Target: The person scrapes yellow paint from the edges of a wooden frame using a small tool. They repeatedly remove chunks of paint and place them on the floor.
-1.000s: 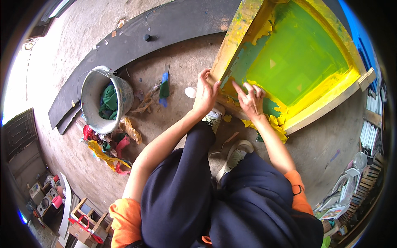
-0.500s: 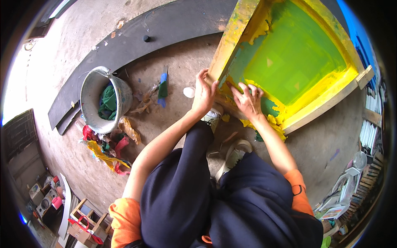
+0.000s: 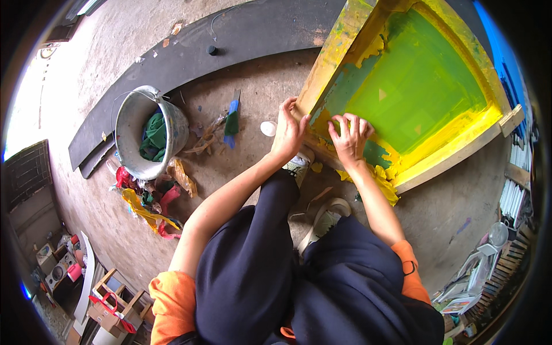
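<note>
A wooden screen-printing frame [image 3: 454, 163] with yellow-smeared edges stands tilted in front of me, its green mesh [image 3: 420, 86] facing up. My left hand [image 3: 286, 137] grips the frame's near-left corner, thumb on the inner side and fingers around the outside. Inside that corner, my right hand [image 3: 351, 141] has its fingers curled down against the mesh's left edge; whatever is under the fingertips is hidden. Crumpled yellow film [image 3: 384, 185] hangs over the near edge below my right wrist. Peeling yellow patches line the inner sides of the frame.
On the left stands a grey bucket [image 3: 177, 129] holding green cloth [image 3: 154, 139], beside coloured scraps [image 3: 146, 210]. A blue-and-green strip [image 3: 232, 122] and a white round object [image 3: 268, 128] lie on the floor. Behind them stretches a long black board [image 3: 172, 62]. Racks and clutter [image 3: 483, 261] line the right.
My right hand has drawn its outstretched fingers into a curl and shifted slightly right along the mesh. My left hand keeps its hold on the corner. The whole view has shifted a little.
</note>
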`<state>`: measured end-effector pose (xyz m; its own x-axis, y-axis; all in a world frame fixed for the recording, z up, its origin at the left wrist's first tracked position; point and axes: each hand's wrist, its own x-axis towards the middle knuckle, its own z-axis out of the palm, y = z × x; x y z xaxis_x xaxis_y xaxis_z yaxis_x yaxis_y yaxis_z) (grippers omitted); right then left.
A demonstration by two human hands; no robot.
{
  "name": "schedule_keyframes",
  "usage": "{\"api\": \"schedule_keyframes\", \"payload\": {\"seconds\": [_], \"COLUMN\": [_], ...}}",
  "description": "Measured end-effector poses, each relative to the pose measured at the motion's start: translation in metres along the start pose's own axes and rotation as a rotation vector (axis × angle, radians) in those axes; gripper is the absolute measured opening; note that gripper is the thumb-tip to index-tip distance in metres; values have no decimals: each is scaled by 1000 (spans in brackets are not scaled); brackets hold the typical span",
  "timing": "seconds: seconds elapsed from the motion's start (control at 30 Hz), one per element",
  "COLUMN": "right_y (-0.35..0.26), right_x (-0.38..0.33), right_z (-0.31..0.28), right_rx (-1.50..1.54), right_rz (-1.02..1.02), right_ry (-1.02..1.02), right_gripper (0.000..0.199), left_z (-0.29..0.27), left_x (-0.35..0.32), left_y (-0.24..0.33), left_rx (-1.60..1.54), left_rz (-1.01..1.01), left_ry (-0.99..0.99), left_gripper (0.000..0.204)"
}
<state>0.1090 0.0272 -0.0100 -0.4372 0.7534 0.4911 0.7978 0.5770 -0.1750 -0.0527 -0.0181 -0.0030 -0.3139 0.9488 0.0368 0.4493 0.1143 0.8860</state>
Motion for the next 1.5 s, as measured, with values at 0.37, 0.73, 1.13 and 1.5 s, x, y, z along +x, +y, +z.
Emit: {"api": "schedule_keyframes", "payload": {"seconds": [0.37,0.73,1.13,1.5], "right_y": [-3,-10,-21,-13], "right_x": [2,-9,-9,-2], "right_z": [6,5,-4,1], "right_rx": [-44,167,243,-75], "right_rz": [-17,34,147,100], "right_ry": [-45,-126,-74,-95], "right_gripper": [13,10,11,21], "left_z": [-1,-1,1,-2], "left_x": [1,1,0,1], "left_y": [0,1,0,4], "left_rx": [-17,21,13,-10], "left_rz": [-8,19,35,-4], "left_ry": [-8,11,18,3], "left_gripper": [50,49,49,50]}}
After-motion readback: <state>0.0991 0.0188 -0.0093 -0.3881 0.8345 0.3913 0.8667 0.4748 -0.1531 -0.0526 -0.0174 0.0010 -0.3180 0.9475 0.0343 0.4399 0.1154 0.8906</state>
